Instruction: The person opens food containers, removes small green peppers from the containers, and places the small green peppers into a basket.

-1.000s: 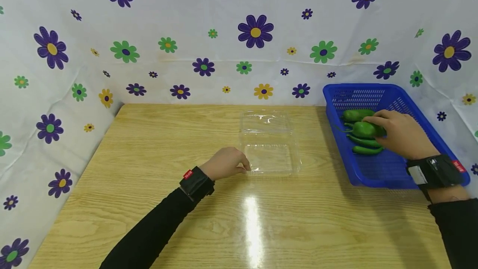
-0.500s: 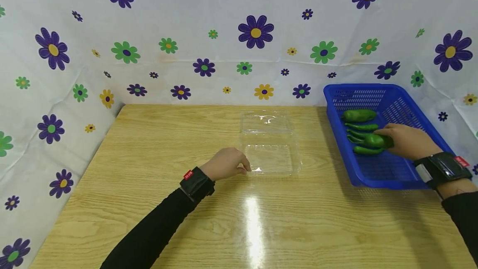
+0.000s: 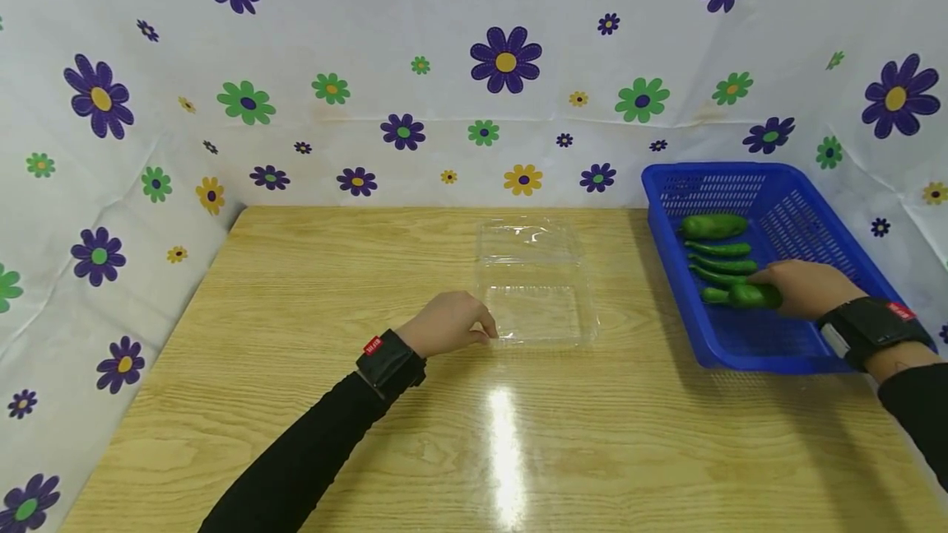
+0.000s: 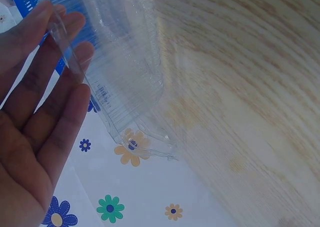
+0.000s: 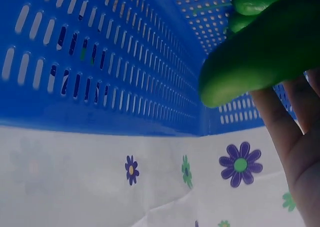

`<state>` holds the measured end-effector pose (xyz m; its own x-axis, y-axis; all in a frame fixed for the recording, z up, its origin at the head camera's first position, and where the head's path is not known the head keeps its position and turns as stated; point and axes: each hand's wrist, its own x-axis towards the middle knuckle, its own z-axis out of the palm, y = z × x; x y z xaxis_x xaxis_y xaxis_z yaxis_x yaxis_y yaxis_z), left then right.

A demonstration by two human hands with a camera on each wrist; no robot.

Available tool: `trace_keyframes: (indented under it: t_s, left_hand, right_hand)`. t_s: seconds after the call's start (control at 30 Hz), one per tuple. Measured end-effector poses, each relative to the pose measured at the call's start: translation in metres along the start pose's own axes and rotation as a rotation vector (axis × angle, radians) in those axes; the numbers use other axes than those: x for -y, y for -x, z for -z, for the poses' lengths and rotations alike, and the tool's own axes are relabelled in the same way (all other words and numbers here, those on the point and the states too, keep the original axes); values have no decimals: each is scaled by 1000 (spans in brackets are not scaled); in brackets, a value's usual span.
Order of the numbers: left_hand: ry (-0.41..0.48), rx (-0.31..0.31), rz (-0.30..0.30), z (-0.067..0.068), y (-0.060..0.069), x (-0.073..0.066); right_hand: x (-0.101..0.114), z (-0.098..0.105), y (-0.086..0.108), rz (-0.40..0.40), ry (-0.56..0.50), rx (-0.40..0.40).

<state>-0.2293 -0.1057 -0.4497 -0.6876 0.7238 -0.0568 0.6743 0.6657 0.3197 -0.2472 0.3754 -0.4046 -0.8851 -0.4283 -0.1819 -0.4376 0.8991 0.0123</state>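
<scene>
A clear plastic clamshell box [image 3: 533, 311] lies on the table with its lid folded back. My left hand [image 3: 450, 324] pinches the near left corner of its rim; in the left wrist view thumb and fingers [image 4: 70, 109] lie on both sides of the clear edge. Inside the blue basket, my right hand [image 3: 807, 286] holds a thick green pepper [image 3: 754, 296] over the near end of a row of green peppers. That pepper fills the upper right of the right wrist view, with fingertips partly hidden behind it.
The blue plastic basket [image 3: 699, 344] stands at the table's right side. In it lie a thick green pepper [image 3: 714, 226] at the back and several slim green chillies [image 3: 720, 249]. A white flowered cloth [image 3: 415, 39] hangs behind the wooden table [image 3: 333, 261].
My right hand has moved toward the near end of the row with the thick pepper, uncovering the slim chillies behind it. My left hand and the box stay in place.
</scene>
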Motion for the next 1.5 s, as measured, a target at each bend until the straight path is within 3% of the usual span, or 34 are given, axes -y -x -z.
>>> trace_keyframes:
  t_s: [0.53,0.87,1.5]
  left_hand:
    - [3,-3,-8,4,2,-2]
    - [0,-1,-8,5,3,-3]
    - [-1,5,9,3,2,-3]
  right_hand:
    - [-4,-14,-13,104,-30,129]
    - [-1,-21,-18,91,-10,199]
    - [-2,-30,-17,127,38,173]
